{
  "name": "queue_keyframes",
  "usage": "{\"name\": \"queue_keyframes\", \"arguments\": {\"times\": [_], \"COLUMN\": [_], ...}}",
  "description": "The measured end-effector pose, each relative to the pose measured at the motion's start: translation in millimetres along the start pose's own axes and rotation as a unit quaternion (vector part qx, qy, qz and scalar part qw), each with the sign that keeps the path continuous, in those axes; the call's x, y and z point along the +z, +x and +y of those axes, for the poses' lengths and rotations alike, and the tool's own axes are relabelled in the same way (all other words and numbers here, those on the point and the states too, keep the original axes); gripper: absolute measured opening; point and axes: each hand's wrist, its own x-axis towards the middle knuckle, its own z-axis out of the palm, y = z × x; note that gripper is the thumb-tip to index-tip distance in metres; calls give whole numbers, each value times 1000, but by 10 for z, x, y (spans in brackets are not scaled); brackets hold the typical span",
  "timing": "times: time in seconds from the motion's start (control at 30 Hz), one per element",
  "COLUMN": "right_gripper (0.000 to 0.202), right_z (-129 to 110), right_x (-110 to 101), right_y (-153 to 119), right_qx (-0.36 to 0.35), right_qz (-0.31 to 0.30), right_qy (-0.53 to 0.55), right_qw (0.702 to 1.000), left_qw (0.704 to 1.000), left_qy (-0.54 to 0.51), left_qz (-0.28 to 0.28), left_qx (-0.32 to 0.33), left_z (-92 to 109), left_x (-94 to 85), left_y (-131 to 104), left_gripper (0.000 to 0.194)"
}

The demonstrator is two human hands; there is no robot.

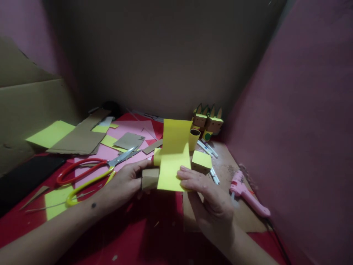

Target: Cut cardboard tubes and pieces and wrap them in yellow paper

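My left hand (131, 179) is closed round the left end of a small brown cardboard block (150, 179). A strip of yellow paper (176, 154) lies over the right part of that block, and its far end rises upright. With its fingers on the paper's near right corner, my right hand (209, 195) grips the strip; its thumb is mostly hidden below. Just behind the block shows the end of a yellow rolled piece (157, 157). Right of the paper are a yellow-topped cardboard box (201, 161) and a yellow tube (194, 141).
Red-and-yellow-handled scissors (110, 165) lie open on the left among cardboard (79, 138) and paper scraps. A pink glue gun (248, 195) with a cord rests on a cardboard sheet (226, 176) at right. White markers (209, 149) and small cardboard figures (208, 121) are behind.
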Motion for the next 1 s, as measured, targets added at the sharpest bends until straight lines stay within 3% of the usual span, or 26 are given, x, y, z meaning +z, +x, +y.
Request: {"name": "queue_keyframes", "arguments": {"times": [0.13,0.23,0.3,0.37,0.43,0.53,0.63,0.73,0.83,1.0], "right_gripper": [33,16,10,15,16,11,13,19,31,49], "right_z": [77,284,516,786,1025,1189,1046,698,382,298], "right_x": [-230,-500,-686,-853,-985,-1090,-1039,-804,-469,-121], "right_y": [86,214,285,333,369,420,444,411,355,277], "right_qx": [57,137,185,264,299,343,357,345,337,360], "right_qz": [134,261,294,261,221,142,102,63,-16,-83], "right_qy": [-91,-157,-184,-238,-248,-251,-253,-209,-1,151], "right_qw": [985,942,919,898,894,894,894,913,941,917], "left_qw": [1000,1000,1000,1000,1000,1000,1000,999,999,997], "left_qy": [8,5,-3,-8,-9,-20,-27,-30,-28,-34], "left_qz": [13,15,9,7,8,1,-8,-24,-35,-64], "left_qx": [-12,-13,-9,-7,-8,-13,-10,-7,-5,7], "left_z": [-63,-76,-61,-38,-19,-11,-12,-2,-5,-57], "left_x": [-13,-11,-6,-2,-1,-7,-13,-8,-2,-2], "left_y": [30,40,37,31,25,22,18,-2,-23,-30], "left_gripper": [62,64,64,64,65,68,68,63,59,61]}}
